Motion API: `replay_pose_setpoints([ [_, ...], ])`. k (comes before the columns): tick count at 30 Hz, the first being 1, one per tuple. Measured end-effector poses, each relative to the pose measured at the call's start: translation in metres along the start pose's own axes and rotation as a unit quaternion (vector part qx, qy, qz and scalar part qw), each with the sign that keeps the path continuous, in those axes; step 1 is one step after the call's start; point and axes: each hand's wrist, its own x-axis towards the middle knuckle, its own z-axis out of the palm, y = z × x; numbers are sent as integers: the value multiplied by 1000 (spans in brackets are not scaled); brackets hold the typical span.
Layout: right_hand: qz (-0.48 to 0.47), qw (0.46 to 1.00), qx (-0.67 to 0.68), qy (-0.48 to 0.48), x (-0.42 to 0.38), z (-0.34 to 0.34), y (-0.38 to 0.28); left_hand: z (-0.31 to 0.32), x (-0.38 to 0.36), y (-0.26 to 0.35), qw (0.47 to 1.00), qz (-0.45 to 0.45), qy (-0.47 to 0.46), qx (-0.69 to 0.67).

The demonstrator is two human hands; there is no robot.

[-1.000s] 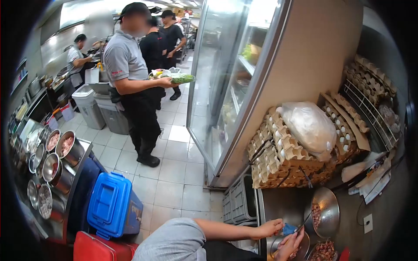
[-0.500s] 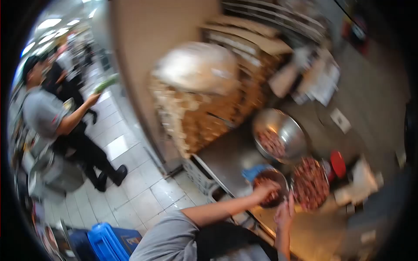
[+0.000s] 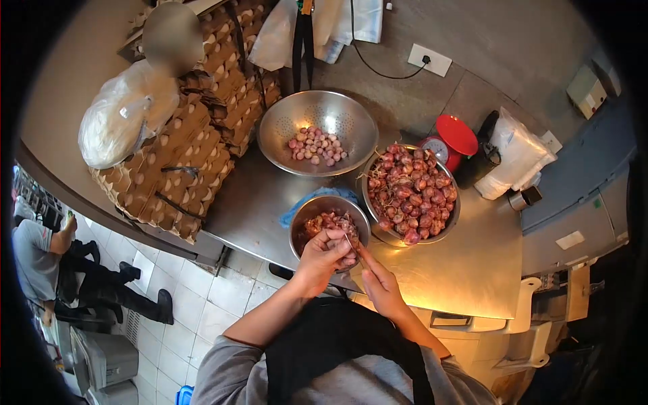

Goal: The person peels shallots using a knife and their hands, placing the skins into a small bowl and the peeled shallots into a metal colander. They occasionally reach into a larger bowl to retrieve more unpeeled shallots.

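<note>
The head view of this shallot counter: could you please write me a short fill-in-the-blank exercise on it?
1. The colander holds the ____ shallots.
2. The kitchen scale has a ____ top.
3. Both hands, left hand and right hand, work over the ____ of the three bowls, the small bowl.
4. Egg trays stand stacked to the ____ of the colander.

Missing words: peeled; red; smallest; left

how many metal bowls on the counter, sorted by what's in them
Colander with peeled shallots: 1
Bowl of unpeeled shallots: 1
Small bowl of peelings, under the left hand and right hand: 1
Total: 3
</note>
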Motion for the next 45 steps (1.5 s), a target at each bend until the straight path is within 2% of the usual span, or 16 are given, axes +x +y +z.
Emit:
replay_pose_setpoints([
  [5, 21, 999, -49, -3, 5, 8, -7, -3, -2, 4, 998, 50, 29, 7],
  [10, -78, 993, -82, 32, 22, 27, 2, -11, -6, 12, 994, 102, 26, 6],
  [12, -214, 963, -149, 74, 39, 34, 15, -11, -5, 15, 992, 118, 34, 14],
  [14, -211, 964, -133, 89, 42, 40, 19, -14, -6, 20, 990, 130, 40, 31],
  [17, -41, 997, 14, 65, 36, 47, 13, -18, -4, 23, 989, 134, 45, 48],
  [19, 15, 993, 109, 47, 39, 49, 6, -23, 0, 22, 987, 134, 38, 78],
  [25, -19, 984, 161, 69, 52, 60, 4, -27, 2, 20, 981, 153, 29, 115],
  [31, 29, 954, 277, 111, 53, 49, -9, -33, 18, 32, 983, 127, 29, 128],
  [34, -2, 961, 239, 137, 55, 39, -4, -51, 31, 34, 901, 152, 13, 406],
  [35, -10, 965, 214, 151, 57, 39, 0, -54, 34, 35, 812, 238, -27, 532],
  [36, -17, 968, 188, 164, 59, 39, 6, -45, 30, 36, 829, 225, -18, 512],
  [38, -107, 970, 9, 217, 69, 38, 37, -24, 23, 38, 860, 199, 3, 469],
  [39, -135, 965, -34, 222, 70, 40, 39, -28, 30, 35, 773, 292, 10, 563],
  [41, -175, 957, -73, 219, 70, 45, 38, -33, 36, 33, 935, 108, -39, 337],
  [42, -152, 968, -36, 198, 67, 47, 29, -33, 36, 33, 976, 10, -62, 207],
  [45, -4, 984, 137, 115, 53, 47, -4, -37, 37, 34, 985, 20, -96, 143],
])
